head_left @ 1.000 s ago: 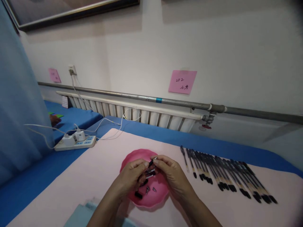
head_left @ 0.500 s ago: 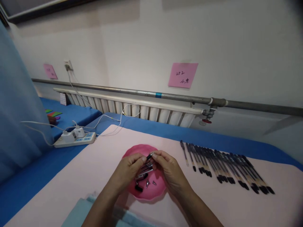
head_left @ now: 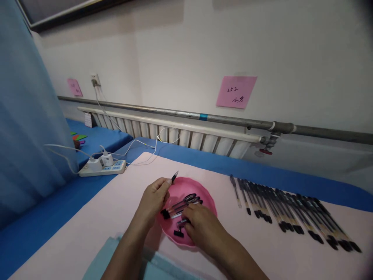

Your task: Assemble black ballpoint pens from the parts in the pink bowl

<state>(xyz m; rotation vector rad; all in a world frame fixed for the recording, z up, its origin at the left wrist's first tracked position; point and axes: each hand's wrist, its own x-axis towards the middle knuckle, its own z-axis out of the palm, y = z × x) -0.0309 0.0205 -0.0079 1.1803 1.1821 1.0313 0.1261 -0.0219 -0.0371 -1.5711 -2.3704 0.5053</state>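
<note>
L hand (head_left: 154, 197) fingers pinch black pen part (head_left: 174, 177) at far-left rim of pink bowl (head_left: 185, 184); R hand (head_left: 205, 226) fingers curl among pens (head_left: 179, 204) inside, can't tell hold; best lift 1 pc, L steady

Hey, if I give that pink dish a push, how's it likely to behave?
The pink dish would probably slide rather than tip, since it looks wide and shallow. Its thin, wavy rim suggests something light yet fairly stiff. The slim pens lying inside might shift or roll.
</note>
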